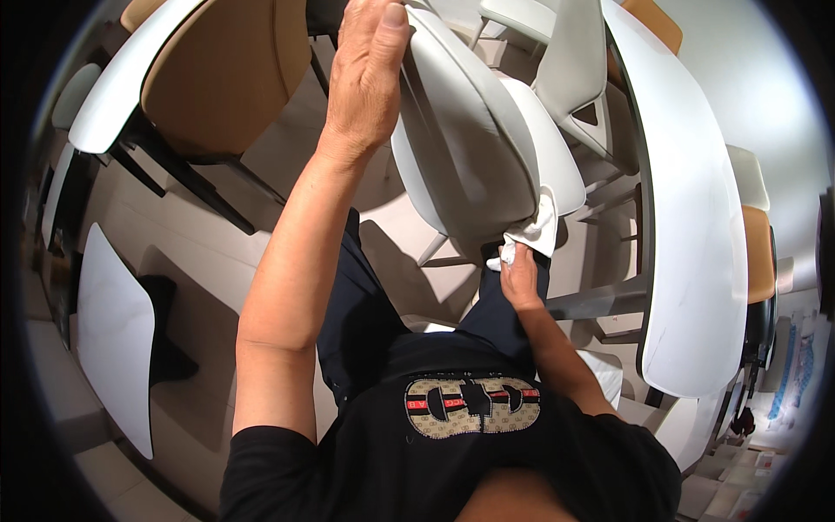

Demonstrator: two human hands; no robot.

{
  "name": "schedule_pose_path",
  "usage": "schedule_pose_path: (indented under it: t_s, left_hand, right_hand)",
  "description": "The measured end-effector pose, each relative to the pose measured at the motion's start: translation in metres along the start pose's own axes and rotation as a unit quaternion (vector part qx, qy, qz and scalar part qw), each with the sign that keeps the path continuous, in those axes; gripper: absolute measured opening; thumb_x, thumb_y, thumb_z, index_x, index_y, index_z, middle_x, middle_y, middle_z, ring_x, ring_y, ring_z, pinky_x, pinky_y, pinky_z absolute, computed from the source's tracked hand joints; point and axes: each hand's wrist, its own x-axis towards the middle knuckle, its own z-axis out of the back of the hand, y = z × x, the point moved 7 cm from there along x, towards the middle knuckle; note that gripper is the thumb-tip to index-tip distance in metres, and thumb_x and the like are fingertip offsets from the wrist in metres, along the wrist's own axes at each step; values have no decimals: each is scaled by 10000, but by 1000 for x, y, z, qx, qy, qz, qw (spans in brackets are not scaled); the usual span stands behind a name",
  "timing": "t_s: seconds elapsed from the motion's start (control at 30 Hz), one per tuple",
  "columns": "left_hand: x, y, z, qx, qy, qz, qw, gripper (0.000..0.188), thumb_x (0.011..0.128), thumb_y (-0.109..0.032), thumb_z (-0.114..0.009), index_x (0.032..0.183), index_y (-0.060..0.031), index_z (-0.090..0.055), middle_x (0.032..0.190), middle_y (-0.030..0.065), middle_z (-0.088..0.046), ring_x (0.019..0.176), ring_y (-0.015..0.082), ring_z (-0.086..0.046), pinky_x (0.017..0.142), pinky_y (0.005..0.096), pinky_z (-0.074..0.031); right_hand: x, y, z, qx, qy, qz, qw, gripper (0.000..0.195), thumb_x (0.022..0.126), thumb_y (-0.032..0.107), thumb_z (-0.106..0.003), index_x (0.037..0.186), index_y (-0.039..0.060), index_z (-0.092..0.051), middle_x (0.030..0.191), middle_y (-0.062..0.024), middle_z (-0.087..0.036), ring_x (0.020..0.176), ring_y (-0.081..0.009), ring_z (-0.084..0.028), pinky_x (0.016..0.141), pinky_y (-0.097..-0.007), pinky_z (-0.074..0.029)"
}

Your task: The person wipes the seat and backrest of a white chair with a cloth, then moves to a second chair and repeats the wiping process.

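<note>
My left hand (368, 72) lies at the upper end of a light grey upholstered chair's backrest (476, 137), its fingers running out at the top edge of the picture. At the backrest's lower right corner, my right hand (520, 277) has a white cloth (538, 228) bunched in its fingers, and the cloth touches the chair. The chair's pale seat (545, 143) shows beyond the backrest. Part of my right hand's fingers is hidden by the cloth. I cannot tell what my left fingertips touch.
A long white tabletop (691, 196) with a dark edge stands on the right, beside another grey chair (574, 65). On the left are a tan chair (222, 78), a white tabletop (124, 72) and a further white table (117, 339). Several chair and table legs reach the floor around me.
</note>
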Motion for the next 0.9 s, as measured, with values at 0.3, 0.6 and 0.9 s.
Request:
schedule_pose_path:
  t_s: [0.3,0.6,0.9]
  left_hand:
    - [-238,20,-7,-159,-2,452,878,326,1071,-221,-500,1311,-11,-569,1152,52,-618,1063,126,-551,984,287,-438]
    - [-288,17,-10,-537,-118,582,599,505,1082,-482,-404,1358,-72,-508,1265,89,-621,1184,205,-607,1024,361,-496]
    - [-245,81,32,-563,-297,528,562,482,1085,-372,-342,1426,-71,-502,1401,135,-581,1279,329,-570,1066,530,-494]
  right_hand:
    - [3,163,40,193,99,-8,976,459,936,134,-668,1340,-40,-538,1174,-246,-660,1083,-393,-668,947,-392,-510]
    - [29,268,-16,57,236,247,938,658,816,161,-750,1388,-7,-471,1282,-199,-524,1105,-403,-611,901,-461,-527]
    - [75,336,132,-30,-13,466,884,449,847,338,-766,1195,62,-701,1404,-231,-512,1219,-371,-558,930,-465,-493]
